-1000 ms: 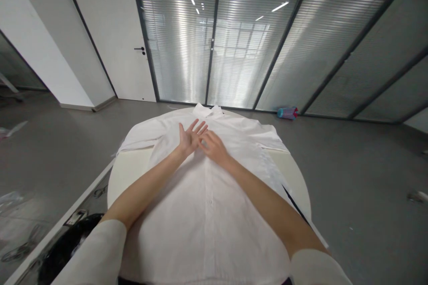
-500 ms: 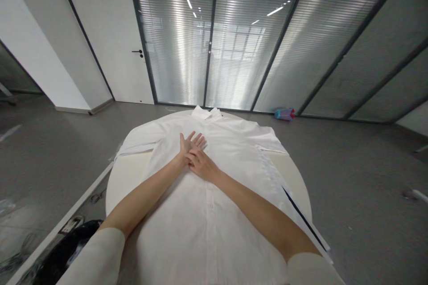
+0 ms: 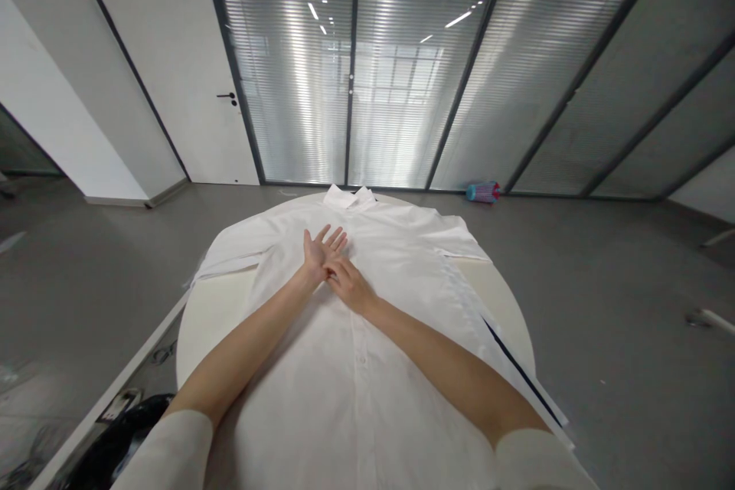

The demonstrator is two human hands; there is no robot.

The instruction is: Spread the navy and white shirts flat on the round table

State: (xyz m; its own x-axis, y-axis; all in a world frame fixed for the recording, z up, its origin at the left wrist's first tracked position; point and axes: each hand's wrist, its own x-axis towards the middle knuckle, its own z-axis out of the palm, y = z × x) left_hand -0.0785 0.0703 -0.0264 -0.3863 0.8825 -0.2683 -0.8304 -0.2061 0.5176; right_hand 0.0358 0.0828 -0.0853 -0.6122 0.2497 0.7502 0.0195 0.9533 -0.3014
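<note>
A white button-up shirt (image 3: 396, 260) lies spread front-up on a round white table (image 3: 212, 306), collar at the far edge and sleeves folded across. My left hand (image 3: 319, 249) is held palm up over the shirt's chest, fingers spread and empty. My right hand (image 3: 347, 283) lies palm down beside it, its fingertips touching the left palm near the button placket. Neither hand grips the cloth.
Glass partitions with blinds stand behind the table. A teal and pink bottle (image 3: 481, 191) lies on the grey floor at the back right. A white door (image 3: 189, 76) is at the left. A black bag (image 3: 115, 436) sits on the floor beside a low white ledge at the lower left.
My right hand has slid back toward me and left, from the left fingertips onto the left palm. The view has tilted slightly; the shirt has not moved.
</note>
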